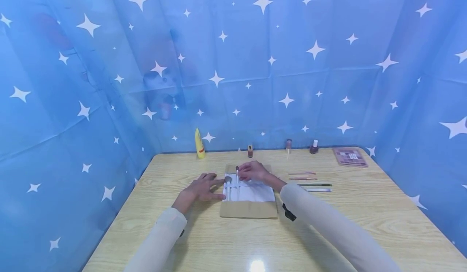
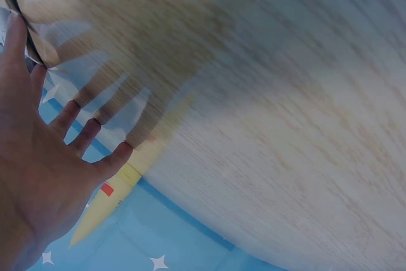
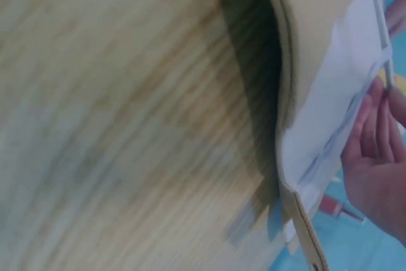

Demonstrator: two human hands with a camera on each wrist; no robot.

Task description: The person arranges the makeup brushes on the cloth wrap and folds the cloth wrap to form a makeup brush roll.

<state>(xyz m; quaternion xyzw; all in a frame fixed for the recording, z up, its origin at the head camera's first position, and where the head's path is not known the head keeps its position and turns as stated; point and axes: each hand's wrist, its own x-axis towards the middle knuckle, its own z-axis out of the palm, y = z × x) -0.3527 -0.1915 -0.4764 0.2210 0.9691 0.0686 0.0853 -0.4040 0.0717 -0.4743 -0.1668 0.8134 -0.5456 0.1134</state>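
A tan brush roll (image 1: pixel 248 210) with a white pocketed lining (image 1: pixel 257 193) lies unfolded on the wooden table. My right hand (image 1: pixel 254 172) pinches a slim white-handled makeup brush (image 1: pixel 238 187) near its dark tip, the handle running down over the lining. To its left a fuller makeup brush (image 1: pixel 228 189) lies upright in the lining. My left hand (image 1: pixel 202 188) has its fingers spread at the roll's left edge, beside that brush. In the right wrist view the right hand (image 3: pixel 377 169) is at the lining's band; in the left wrist view the left hand (image 2: pixel 44 169) shows extended fingers.
Along the back edge stand a yellow tube (image 1: pixel 199 144), a small brown bottle (image 1: pixel 250 151), a pinkish tube (image 1: pixel 288 144) and a dark nail polish bottle (image 1: pixel 314 147). A makeup palette (image 1: pixel 350 157) lies back right. Several thin sticks, including a white one (image 1: pixel 318 190), lie right of the roll.
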